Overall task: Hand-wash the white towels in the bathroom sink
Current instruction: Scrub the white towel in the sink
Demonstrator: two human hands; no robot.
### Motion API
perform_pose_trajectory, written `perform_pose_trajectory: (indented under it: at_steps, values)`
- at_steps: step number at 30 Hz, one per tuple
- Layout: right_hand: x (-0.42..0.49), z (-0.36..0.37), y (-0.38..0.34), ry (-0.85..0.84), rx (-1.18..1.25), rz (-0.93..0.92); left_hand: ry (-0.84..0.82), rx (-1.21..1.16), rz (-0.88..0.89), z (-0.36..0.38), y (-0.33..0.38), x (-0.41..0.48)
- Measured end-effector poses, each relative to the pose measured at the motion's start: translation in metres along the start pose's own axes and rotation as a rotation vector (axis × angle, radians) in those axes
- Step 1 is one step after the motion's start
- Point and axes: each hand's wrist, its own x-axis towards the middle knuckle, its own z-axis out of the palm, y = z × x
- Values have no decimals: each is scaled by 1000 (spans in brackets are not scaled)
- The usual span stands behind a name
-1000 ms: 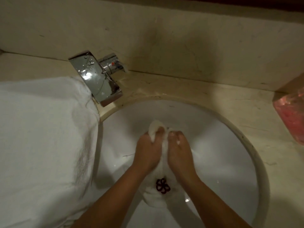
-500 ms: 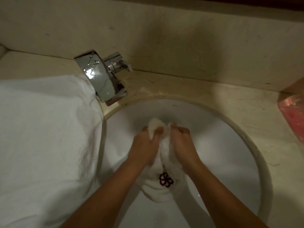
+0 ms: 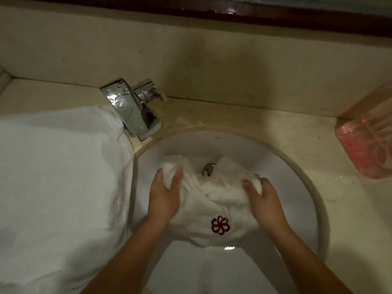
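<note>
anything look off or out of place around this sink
Only the large white towel: it sprawls over the left counter, bunched against the faucet and covering the left rim of the sink. The left hand and right hand grip the small towel normally.

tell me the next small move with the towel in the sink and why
Probably bring the left hand and right hand together and rub the bunched ends of the small towel against each other: each hand grips one end, and the cloth is stretched apart over the sink.
</note>
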Motion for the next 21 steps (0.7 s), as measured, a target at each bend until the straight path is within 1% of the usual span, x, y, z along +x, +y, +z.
perform_pose_trajectory:
  at_steps: [1,3,5,6,9,11,12,13,14,15,16,19,20,21]
  values:
    - [2,1,-3,0,55,17,-23,-9,-18,4,1,1]
    - [3,19,-16,-63,144,76,-94,-20,-17,20,4,-2]
    - [2,48,-30,-114,178,96,-165,-38,31,41,6,-6]
    - [0,63,-33,-114,201,78,-173,-35,62,51,4,-4]
    - [-24,87,-31,-108,224,-12,-152,51,75,54,3,6]
    - [-34,85,-27,-123,174,-116,-132,77,99,47,-1,7]
    - [-30,83,-27,-102,147,-141,-112,49,108,47,-4,2]
    - [-19,81,-29,-50,134,-124,-83,-12,112,49,-5,-4]
    - [-8,79,-35,-7,169,-63,-60,-66,117,52,-3,-9]
    - [-1,80,-40,8,226,8,-46,-90,126,54,1,-10]
    - [-1,82,-40,4,249,38,-37,-84,127,55,6,-7]
    - [-32,86,-41,-82,183,-69,-31,-77,65,48,22,4]
    - [-34,83,-39,-72,173,-84,-44,-84,64,48,22,0]
    - [-24,80,-39,-21,161,-70,-56,-91,68,50,20,-5]
